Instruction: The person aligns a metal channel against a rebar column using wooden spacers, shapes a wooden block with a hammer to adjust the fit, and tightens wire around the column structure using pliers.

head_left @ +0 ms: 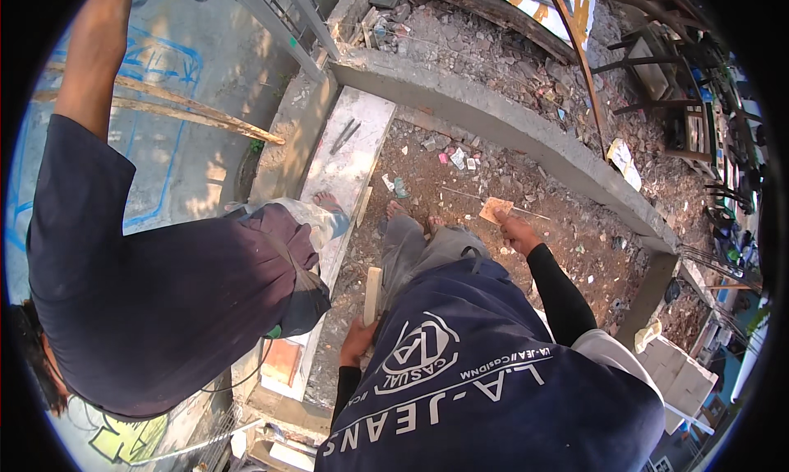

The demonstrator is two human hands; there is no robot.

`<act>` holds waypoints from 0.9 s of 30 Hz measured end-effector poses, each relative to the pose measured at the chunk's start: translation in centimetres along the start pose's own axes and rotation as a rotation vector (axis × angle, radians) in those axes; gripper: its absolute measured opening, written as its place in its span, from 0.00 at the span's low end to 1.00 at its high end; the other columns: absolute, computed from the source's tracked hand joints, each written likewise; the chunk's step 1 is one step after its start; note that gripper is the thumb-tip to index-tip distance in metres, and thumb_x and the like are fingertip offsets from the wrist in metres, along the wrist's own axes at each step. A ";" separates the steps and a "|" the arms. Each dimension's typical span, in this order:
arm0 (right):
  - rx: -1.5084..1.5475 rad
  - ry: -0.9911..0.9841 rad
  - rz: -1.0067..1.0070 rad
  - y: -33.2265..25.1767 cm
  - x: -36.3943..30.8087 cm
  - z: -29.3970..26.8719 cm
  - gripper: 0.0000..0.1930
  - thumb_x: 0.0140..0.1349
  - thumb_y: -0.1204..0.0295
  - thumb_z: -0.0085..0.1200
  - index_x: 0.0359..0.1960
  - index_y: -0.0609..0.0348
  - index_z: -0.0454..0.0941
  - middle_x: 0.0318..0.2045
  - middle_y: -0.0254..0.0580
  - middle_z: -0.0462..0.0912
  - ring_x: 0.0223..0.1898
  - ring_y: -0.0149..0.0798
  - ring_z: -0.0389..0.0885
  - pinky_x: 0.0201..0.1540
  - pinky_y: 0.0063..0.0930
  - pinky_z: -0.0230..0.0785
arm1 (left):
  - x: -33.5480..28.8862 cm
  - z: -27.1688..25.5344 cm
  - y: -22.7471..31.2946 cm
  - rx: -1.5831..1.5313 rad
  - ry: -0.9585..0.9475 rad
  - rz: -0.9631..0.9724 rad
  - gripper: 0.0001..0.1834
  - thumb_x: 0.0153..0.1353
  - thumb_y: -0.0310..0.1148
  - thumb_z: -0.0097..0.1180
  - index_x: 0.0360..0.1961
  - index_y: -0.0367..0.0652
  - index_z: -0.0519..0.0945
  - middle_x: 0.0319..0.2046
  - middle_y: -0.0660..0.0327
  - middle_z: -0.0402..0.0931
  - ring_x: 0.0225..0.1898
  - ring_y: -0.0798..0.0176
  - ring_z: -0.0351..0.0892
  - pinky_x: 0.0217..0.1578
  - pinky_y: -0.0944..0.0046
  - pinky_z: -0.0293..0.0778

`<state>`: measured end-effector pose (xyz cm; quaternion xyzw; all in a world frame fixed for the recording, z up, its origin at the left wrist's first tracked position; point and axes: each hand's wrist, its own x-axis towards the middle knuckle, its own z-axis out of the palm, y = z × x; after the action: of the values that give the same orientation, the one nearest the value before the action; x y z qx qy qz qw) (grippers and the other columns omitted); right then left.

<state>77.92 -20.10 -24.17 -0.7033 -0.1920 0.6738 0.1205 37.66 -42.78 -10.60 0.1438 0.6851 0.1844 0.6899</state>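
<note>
My right hand (519, 232), stretched out over the dirt floor, pinches a small square tan piece (496, 210) that looks like wood. A thin rod or wire (526, 212) shows on both sides of that piece; whether it touches it I cannot tell. Low at my left side, my left hand (357, 342) is closed round the lower end of a short pale wooden stick (373, 294), which points away from me. Whatever is on the stick's lower end is hidden by my hand and shirt.
To my left a person in a dark shirt (164, 299) stands on a whitish board (352, 135) bearing two dark rods (345, 137). A low concrete beam (493, 127) borders the rubble-strewn ground (460, 180). Wooden poles (189, 110) jut in from the left; dark chairs (657, 61) stand far right.
</note>
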 end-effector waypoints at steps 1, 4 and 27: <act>0.027 -0.004 -0.001 -1.0 0.2 0.5 0.22 0.64 0.48 0.61 0.30 0.52 0.70 0.19 0.27 0.66 0.13 0.26 0.61 0.13 0.23 0.54 | 0.8 -0.4 1.8 -0.046 -0.025 -0.064 0.22 0.66 0.38 0.62 0.54 0.32 0.79 0.41 0.59 0.84 0.39 0.69 0.81 0.41 0.68 0.76; 0.037 -0.011 -0.034 -3.7 1.1 1.7 0.20 0.66 0.49 0.60 0.32 0.52 0.71 0.19 0.25 0.65 0.13 0.24 0.60 0.13 0.22 0.53 | 4.1 -2.1 1.7 -0.114 -0.105 0.003 0.26 0.66 0.42 0.63 0.56 0.31 0.78 0.42 0.58 0.84 0.39 0.69 0.81 0.40 0.68 0.76; -0.998 -0.232 -0.404 -21.0 27.3 20.0 0.32 0.67 0.43 0.52 0.58 0.60 0.77 0.47 0.57 0.83 0.46 0.52 0.84 0.48 0.43 0.75 | 13.3 0.3 10.1 -0.446 -0.048 -0.241 0.14 0.68 0.31 0.58 0.53 0.38 0.79 0.37 0.64 0.82 0.34 0.71 0.80 0.36 0.68 0.77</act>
<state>56.26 8.79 -41.00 -0.5453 -0.6312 0.5377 -0.1226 37.34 -27.79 -17.92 -0.0903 0.6231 0.2442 0.7376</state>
